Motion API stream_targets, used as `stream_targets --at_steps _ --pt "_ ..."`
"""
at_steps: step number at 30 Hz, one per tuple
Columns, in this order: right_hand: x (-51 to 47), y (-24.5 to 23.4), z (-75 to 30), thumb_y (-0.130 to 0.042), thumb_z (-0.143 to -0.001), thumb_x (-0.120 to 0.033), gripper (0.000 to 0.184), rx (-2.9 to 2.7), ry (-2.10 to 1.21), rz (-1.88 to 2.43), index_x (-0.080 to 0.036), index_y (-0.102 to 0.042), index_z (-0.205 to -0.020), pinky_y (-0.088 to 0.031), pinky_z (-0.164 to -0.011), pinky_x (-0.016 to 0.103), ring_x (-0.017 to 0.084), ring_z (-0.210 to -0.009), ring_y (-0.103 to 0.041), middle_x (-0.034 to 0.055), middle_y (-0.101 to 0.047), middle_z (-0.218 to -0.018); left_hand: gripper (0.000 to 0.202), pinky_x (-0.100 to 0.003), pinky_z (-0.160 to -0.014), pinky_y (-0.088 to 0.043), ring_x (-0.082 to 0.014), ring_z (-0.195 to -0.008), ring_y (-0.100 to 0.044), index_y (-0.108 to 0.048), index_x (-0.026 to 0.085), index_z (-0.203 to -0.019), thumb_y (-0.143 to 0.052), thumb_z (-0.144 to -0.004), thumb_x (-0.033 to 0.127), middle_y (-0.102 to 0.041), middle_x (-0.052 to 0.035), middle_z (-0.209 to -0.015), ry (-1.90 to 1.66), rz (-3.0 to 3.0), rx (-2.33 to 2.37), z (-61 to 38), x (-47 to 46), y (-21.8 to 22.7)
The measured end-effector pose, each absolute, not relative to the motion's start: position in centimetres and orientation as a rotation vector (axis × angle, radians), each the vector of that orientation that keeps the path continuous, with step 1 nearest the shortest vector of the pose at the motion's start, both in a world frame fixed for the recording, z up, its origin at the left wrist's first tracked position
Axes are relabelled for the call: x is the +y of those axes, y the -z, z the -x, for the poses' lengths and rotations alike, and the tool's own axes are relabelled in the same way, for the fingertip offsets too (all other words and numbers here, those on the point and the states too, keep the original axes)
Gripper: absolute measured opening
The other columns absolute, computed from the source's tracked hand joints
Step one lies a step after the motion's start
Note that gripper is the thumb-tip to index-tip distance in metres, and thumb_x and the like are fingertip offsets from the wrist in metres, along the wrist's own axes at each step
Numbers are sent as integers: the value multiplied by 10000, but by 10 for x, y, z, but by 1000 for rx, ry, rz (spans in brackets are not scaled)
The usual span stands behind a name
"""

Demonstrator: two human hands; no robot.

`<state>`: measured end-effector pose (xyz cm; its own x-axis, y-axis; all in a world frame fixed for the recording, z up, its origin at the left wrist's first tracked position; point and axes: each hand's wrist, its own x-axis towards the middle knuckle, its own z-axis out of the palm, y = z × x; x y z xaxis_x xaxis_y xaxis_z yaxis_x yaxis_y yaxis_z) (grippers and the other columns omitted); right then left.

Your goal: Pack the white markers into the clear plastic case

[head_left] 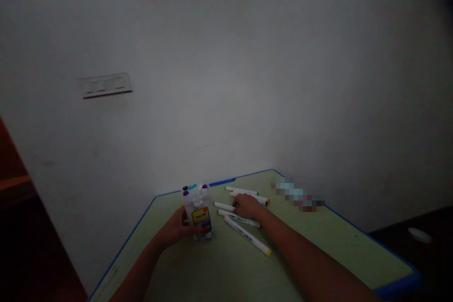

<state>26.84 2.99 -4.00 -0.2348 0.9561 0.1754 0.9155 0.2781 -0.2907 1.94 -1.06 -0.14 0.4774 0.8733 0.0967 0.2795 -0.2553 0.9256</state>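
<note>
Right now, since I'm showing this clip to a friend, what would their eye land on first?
The clear plastic pack of markers stands out first, held by the left hand on the green table. Just right of it, loose markers lie spread around the right hand. Higher up, a pale rectangular plate shows on the wall.

The marker pack [198, 210] sits on the desk [336, 245]. Loose markers [247, 236] lie at its 3 o'clock; the wall [226, 80] stands at 12 o'clock.

Left hand [175, 229] grips clear plastic marker pack [198, 210], right hand [247, 206] on loose markers [247, 236], green desk [318, 245], blue edge.
</note>
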Motion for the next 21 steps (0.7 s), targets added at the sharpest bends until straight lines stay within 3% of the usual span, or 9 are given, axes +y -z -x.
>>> stream_targets --at_steps 10,21 --pt "26 33 -266 -508 -672 -202 245 -2276 -231 1702 -177 -670 -854 -407 -656 253 203 -811 -593 87 -653 -876 550 -445 -838 -433 -281 -922 -589 -562 132 -1010 -741 -530 332 -641 -121 -995 -749 -1802 945 -17 -6 3" --pt "25 28 -269 -595 -609 -283 246 -2276 -314 1709 -154 -674 -802 -397 -567 241 206 -743 -596 95 -657 -827 546 -456 -874 -415 -280 -935 -587 -557 141 -1030 -735 -545 317 -634 -116 -1018 -736 -1817 962 -16 -6 4"
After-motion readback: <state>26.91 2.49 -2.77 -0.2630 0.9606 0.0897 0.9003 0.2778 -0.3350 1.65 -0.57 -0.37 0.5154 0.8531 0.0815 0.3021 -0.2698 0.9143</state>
